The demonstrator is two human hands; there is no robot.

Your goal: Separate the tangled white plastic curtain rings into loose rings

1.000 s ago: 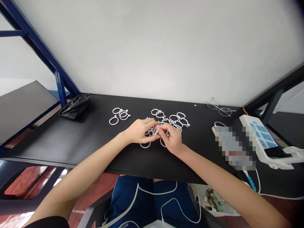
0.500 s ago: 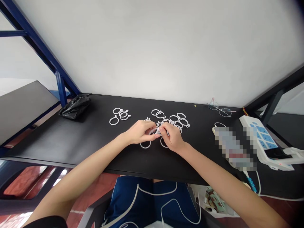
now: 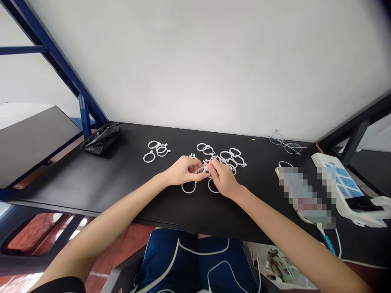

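Between my two hands, over the middle of the black table, is a white ring (image 3: 199,170) with a small eyelet, like a curtain ring. My left hand (image 3: 185,171) pinches its left side. The fingertips of my right hand (image 3: 222,177) are closed at its right end, partly covering it. More white curtain rings (image 3: 226,156) lie in a loose heap just behind and beside my hands; some are hidden under my fingers. A small separate group of rings (image 3: 149,156) lies to the left.
A black plastic bag (image 3: 102,139) sits at the table's back left. On the right are eyeglasses (image 3: 292,148), a blurred-out phone (image 3: 305,197) with a cable, and a white power strip (image 3: 342,179). A white cord (image 3: 203,253) crosses my lap.
The view has shifted slightly, so everything sits a little lower and further right. Both hands stay together on the same ring, with hardly any change in grip.
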